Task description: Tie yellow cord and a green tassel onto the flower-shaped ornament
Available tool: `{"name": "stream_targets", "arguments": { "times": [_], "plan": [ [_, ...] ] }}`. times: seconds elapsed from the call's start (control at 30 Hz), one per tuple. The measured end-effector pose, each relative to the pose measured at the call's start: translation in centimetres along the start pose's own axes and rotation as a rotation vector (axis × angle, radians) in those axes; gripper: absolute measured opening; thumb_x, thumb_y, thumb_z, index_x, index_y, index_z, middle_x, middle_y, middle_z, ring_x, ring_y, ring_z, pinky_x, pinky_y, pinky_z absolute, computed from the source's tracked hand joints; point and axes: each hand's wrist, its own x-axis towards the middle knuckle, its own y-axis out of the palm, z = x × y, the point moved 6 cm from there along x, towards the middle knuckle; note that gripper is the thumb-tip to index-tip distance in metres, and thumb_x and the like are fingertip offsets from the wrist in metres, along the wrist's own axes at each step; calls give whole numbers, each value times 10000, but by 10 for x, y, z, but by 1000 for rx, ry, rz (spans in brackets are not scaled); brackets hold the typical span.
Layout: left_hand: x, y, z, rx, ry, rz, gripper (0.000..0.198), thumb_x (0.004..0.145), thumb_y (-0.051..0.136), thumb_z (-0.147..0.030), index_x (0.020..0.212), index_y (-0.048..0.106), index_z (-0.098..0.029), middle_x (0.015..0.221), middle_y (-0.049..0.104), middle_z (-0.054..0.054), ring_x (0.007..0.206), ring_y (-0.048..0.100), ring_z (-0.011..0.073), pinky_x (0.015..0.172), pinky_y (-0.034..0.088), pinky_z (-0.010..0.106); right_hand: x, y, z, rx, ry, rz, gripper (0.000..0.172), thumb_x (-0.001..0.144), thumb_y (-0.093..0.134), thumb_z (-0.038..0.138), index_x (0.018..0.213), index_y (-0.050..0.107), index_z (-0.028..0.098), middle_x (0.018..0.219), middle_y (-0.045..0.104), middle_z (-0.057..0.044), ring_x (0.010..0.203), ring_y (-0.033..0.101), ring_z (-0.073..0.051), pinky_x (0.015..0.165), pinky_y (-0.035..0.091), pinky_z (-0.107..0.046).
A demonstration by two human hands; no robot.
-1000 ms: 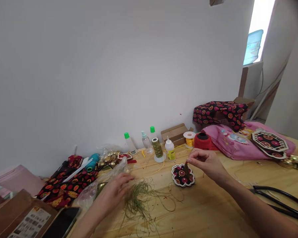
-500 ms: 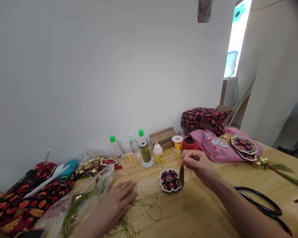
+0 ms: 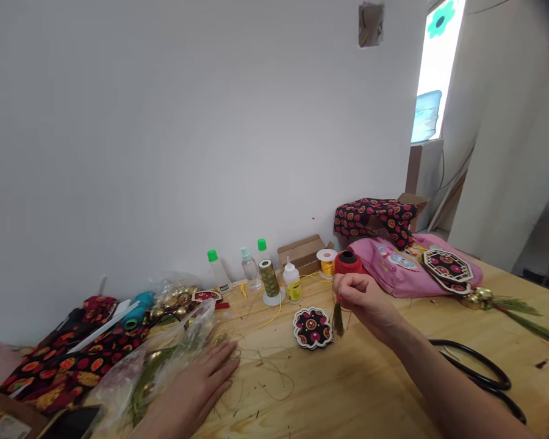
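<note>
My right hand [image 3: 363,300] is raised a little above the wooden table [image 3: 375,378], its fingers pinched on the top of a small olive-green tassel [image 3: 337,319] that hangs down beside a flower-shaped patterned ornament [image 3: 312,328]. My left hand [image 3: 200,385] lies flat, fingers stretched out, on loose olive-green threads [image 3: 260,372]. It touches a clear plastic bag [image 3: 165,360] with more green threads inside.
Along the wall stand small bottles [image 3: 249,268], an olive thread spool [image 3: 269,280], a glue bottle [image 3: 293,283], a yellow spool [image 3: 327,263] and a red spool [image 3: 348,262]. Patterned fabric [image 3: 55,366] lies left, a pink bag [image 3: 407,268] right. Black scissors [image 3: 480,372] lie near my right forearm.
My right hand has lifted the tassel off the flower ornament and holds it hanging. My left hand has pushed the loose threads leftward toward the plastic bag. The view has turned left.
</note>
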Motion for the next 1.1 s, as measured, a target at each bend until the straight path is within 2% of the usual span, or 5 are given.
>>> {"name": "stream_targets", "arguments": {
  "times": [0.27, 0.63, 0.83, 1.0, 1.1],
  "plan": [
    [54, -7, -79, -326, 215, 173, 557, 801, 411, -375, 1297, 161, -339, 1360, 248, -15, 1214, 267, 230, 964, 280, 434, -3, 3, 12, -15, -78, 202, 176, 604, 678, 281, 529, 572, 161, 529, 409, 23, 497, 336, -86, 464, 191, -232],
    [8, 1, -19, -45, 33, 18, 362, 818, 395, -314, 1171, 462, -267, 1223, 480, 33, 1085, 466, 215, 886, 418, 354, 0, -4, -1, -20, 2, 120, 201, 609, 677, 290, 526, 553, 156, 546, 403, 26, 491, 313, -78, 456, 171, -223],
    [28, -100, -41, 144, 68, -334, 175, 761, 492, -299, 828, 646, -252, 1099, 595, 21, 1022, 524, 208, 918, 378, 427, 3, -9, -8, -34, 4, 57, 235, 596, 683, 313, 510, 531, 156, 534, 393, 30, 487, 305, -79, 454, 182, -222],
    [53, -201, -102, -27, 287, -610, 323, 779, 401, -166, 1049, 532, -284, 1090, 595, -39, 950, 561, 151, 885, 430, 340, 4, -13, -14, -86, 34, 33, 239, 596, 674, 318, 504, 521, 159, 543, 388, 29, 474, 285, -76, 441, 176, -223],
    [54, -216, -112, -285, 254, -731, 325, 772, 430, -223, 1053, 540, -342, 881, 668, -81, 772, 618, 149, 733, 514, 254, 4, -15, -17, -111, 47, 19, 239, 596, 668, 327, 502, 520, 165, 544, 387, 29, 458, 264, -72, 432, 160, -225]
  ]
}}
